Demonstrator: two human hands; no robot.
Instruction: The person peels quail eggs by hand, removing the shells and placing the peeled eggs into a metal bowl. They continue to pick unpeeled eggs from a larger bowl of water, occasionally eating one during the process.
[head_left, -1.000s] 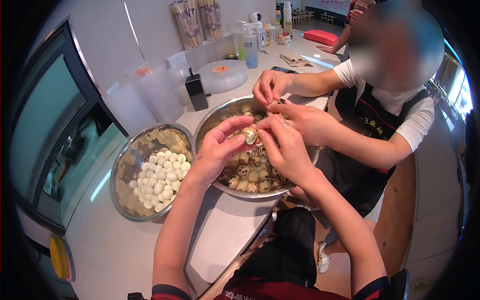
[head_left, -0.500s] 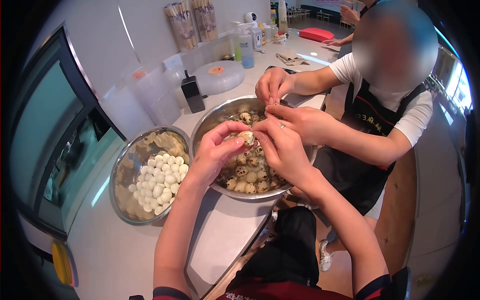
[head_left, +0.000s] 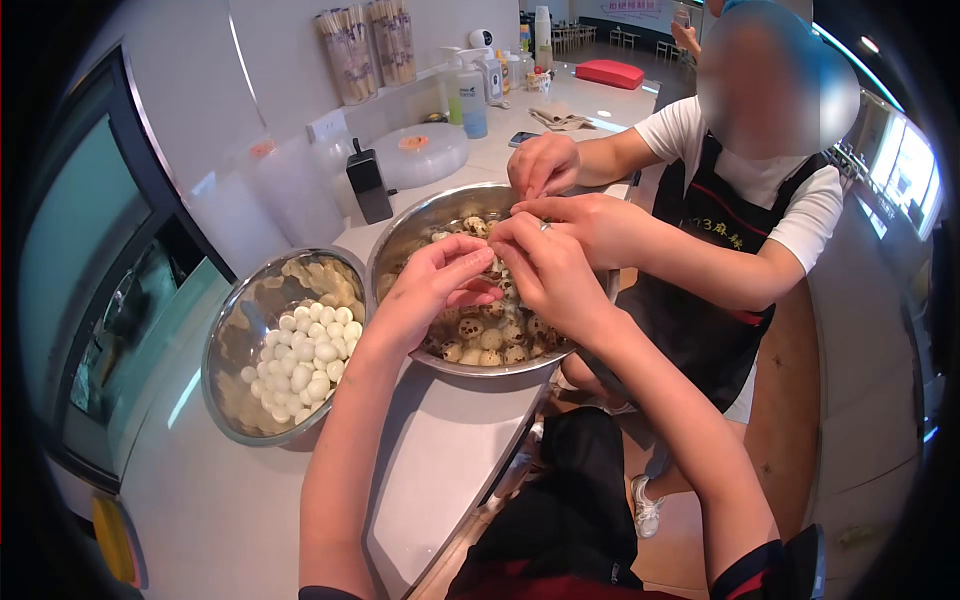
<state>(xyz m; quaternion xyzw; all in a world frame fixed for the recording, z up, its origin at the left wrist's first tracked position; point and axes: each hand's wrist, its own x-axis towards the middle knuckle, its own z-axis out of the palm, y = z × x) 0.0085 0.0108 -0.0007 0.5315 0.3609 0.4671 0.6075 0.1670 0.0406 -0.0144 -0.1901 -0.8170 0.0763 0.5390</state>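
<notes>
Over a large metal bowl (head_left: 455, 372) of speckled quail eggs (head_left: 490, 340) in liquid, my left hand (head_left: 440, 280) and my right hand (head_left: 550, 262) meet at the fingertips. Both are closed, and whatever they hold between them is mostly hidden by the fingers. A second metal bowl (head_left: 225, 385) stands beside it on the left, with peeled white eggs (head_left: 305, 360) in it. A co-worker's hands (head_left: 575, 195) are pinched together over the far right rim of the large bowl, close behind my right hand.
Behind the bowls are a black box-shaped device (head_left: 369, 183), clear plastic lids (head_left: 415, 155) and pump bottles (head_left: 472, 100). A phone (head_left: 523, 139), a cloth (head_left: 560, 119) and a red case (head_left: 610, 73) lie farther back. A co-worker in a dark apron (head_left: 715, 225) is at the right.
The view has shifted slightly, so the bowls appear farther left. The egg with partly broken shell, visible between my fingers before, is now hidden, and my fingertips are closer together.
</notes>
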